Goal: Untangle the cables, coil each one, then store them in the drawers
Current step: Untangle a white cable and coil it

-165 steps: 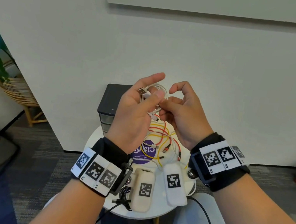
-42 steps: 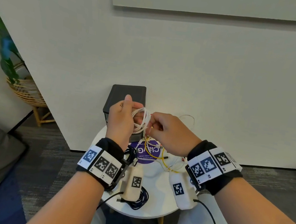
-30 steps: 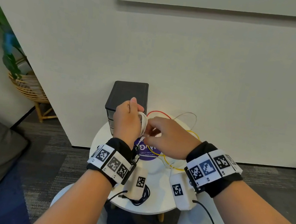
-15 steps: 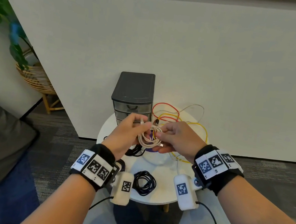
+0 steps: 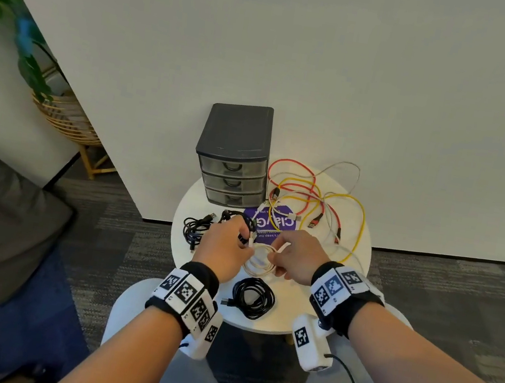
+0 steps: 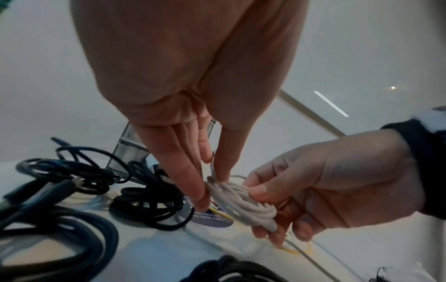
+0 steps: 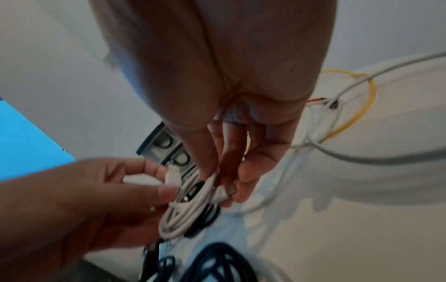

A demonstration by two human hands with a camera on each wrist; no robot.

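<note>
Round white table (image 5: 351,293), purple sticker (image 5: 276,223) partly reading "Cla", both hands pinching white cable coil (image 5: 261,260)

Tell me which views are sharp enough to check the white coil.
Head view: sharp and evenly lit, the white coil small between the left hand and right hand. Left wrist view: dim, coil fairly clear. Right wrist view: motion-blurred, soft edges.

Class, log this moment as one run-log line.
both hands: left hand, right hand pinch white cable coil | drawers shut | red/yellow cables tangled
</note>
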